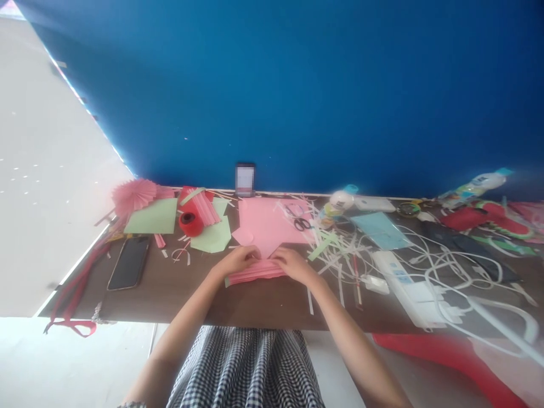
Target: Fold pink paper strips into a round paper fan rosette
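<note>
A pink sheet of paper with accordion pleats [255,271] lies near the front of the dark table, between my hands. My left hand [238,260] grips its left part with curled fingers, and my right hand [292,263] grips its right part the same way. The unpleated end of the paper rises between the two hands. Just beyond lies a larger pink sheet [267,218], with scissors [301,222] resting at its right side. Some fingertips are hidden behind the folds.
Left are a dark phone [128,263], a red tape roll [191,222], green paper [153,218] and a pink paper fan [136,197]. Right are paper strips [335,249], a glue bottle [340,203], a power strip [403,292] and tangled cables. A phone [245,179] leans against the blue wall.
</note>
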### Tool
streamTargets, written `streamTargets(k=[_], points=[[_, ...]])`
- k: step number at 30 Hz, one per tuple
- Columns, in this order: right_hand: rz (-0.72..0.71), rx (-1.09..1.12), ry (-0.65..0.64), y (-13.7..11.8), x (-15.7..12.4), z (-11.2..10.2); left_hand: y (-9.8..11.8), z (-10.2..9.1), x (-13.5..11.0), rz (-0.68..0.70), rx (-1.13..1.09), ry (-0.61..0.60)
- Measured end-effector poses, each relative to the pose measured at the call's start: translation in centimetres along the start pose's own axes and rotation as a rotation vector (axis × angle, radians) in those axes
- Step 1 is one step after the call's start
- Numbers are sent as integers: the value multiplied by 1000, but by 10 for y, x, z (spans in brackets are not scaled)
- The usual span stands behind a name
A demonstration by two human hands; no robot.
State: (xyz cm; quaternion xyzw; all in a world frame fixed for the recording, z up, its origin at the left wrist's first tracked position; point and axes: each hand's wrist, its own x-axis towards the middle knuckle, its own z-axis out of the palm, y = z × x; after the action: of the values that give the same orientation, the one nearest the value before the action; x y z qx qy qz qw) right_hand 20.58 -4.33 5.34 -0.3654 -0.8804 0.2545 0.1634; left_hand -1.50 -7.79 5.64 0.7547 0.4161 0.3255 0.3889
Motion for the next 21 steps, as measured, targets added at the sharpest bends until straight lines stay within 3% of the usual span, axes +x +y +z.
streamTargets(k=[6,16,21], points=[[96,47,19,14,-11,12,-21,-15,-12,-34,64,-43],[-29,-200,-113,16,-11,10,-21,-21,-25,39,404,-138],[-97,-217,-116,19,-14,11,-25,-22,-30,12,420,-109]])
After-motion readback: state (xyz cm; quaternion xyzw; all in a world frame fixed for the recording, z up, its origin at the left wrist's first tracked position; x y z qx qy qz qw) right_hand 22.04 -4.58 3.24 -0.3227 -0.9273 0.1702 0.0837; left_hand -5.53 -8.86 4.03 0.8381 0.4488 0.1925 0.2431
